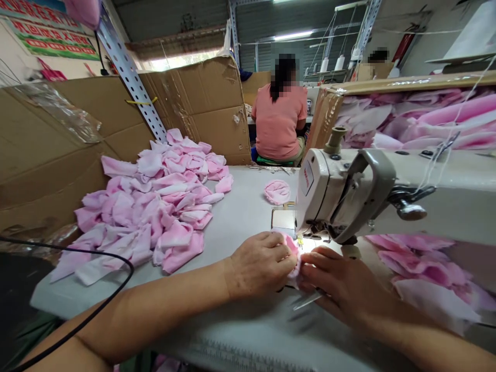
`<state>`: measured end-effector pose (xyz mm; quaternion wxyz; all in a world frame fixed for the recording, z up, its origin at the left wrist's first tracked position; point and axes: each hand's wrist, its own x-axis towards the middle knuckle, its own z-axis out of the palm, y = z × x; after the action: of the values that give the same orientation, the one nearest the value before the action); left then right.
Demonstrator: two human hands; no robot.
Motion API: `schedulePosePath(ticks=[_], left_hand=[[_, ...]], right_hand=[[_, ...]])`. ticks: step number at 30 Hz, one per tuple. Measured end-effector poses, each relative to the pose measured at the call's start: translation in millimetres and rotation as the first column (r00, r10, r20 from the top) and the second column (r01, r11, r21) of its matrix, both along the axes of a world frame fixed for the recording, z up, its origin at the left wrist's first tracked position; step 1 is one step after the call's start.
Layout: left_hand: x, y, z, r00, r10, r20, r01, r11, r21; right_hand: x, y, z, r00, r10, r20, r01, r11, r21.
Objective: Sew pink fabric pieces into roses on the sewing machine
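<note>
My left hand (260,264) and my right hand (338,281) meet at a small pink fabric piece (292,247) just in front of the needle of the white sewing machine (349,188). Both hands have their fingers curled and pressed onto the fabric, holding it flat on the grey table (240,217). A thin metal tool (306,301) lies under my right hand's fingers. The needle area is lit by a small lamp.
A big heap of pink fabric pieces (155,206) lies at the left, backed by cardboard boxes (194,98). One sewn round pink piece (277,191) sits behind the machine. More pink fabric (426,268) lies at the right. A person in a pink shirt (281,119) sits farther back.
</note>
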<state>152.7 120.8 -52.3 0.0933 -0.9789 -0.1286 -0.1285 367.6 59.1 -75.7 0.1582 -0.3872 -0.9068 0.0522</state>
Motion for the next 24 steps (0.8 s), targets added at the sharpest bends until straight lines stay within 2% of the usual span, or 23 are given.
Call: schedulePosePath(ticks=[8, 17, 20, 24], left_hand=[[1, 8, -4.1, 0.999, 0.021, -0.035, -0.02, 1.0, 0.011], [5, 3, -0.6, 0.998, 0.028, -0.062, -0.029, 0.999, -0.019], [7, 4, -1.8, 0.998, 0.03, -0.049, -0.031, 0.999, -0.024], [8, 4, -3.4, 0.999, 0.039, -0.039, -0.04, 0.999, -0.031]], right_hand=[[7, -4, -18.1, 0.996, -0.092, -0.011, 0.092, 0.994, 0.065], [10, -5, -18.8, 1.0, -0.021, -0.008, 0.022, 0.971, 0.239], [11, -5, -20.6, 1.0, -0.023, -0.009, 0.025, 0.969, 0.245], [10, -5, -20.9, 1.0, -0.022, -0.022, 0.026, 0.982, 0.187]])
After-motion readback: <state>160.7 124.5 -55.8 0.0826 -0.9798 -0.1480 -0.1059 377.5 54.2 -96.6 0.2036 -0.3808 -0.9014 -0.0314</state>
